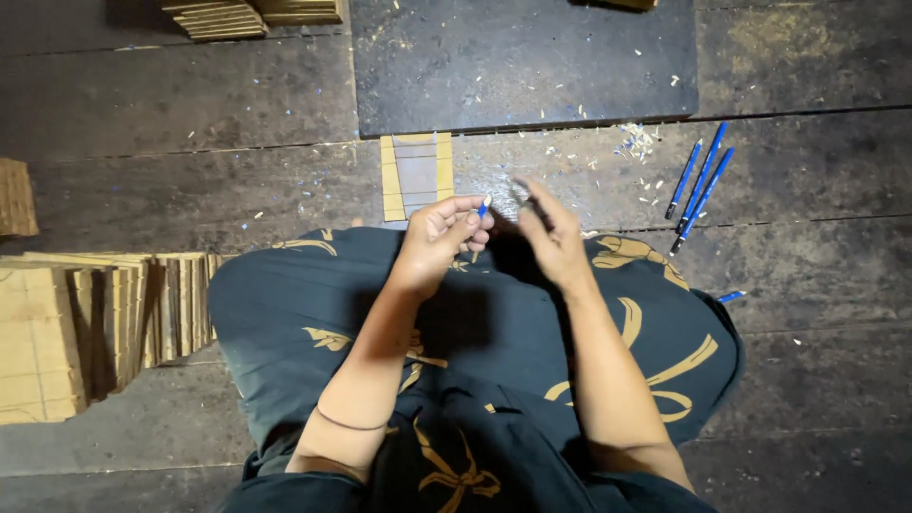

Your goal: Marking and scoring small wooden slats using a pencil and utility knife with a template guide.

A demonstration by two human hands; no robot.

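Seated on a dark plank floor, looking down at a lap covered in dark green cloth with gold bows. Left hand at centre frame, fingers curled tight around a short blue pencil, only its tip poking out above the fingertips. Right hand just beside it, pinching something small and dark, blurred; cannot tell what it is, nor quite how firmly held. Both hands raised over the knees, near each other but not touching.

Directly beyond the hands, lying flat on the floor: one small frame of pale yellow strips around a grey middle, partly hidden at its lower edge by the left hand. Above that, a dark rectangular board across the upper centre, dusted with pale shavings. More shavings scattered in a small heap to the upper right of the hands.

At right of frame: three long blue pencils lying side by side, slanted, tips pointing down-left. One more blue stub lower down, touching the edge of the cloth, mostly hidden behind the knee. Five blue pencils counted in all, the held one included.

At left edge: a large mass of stacked yellow woven panels, too many to count, lower part cut off by the knee. One separate panel at far left. Two stacks of panels in the upper left, cropped by the frame's top.
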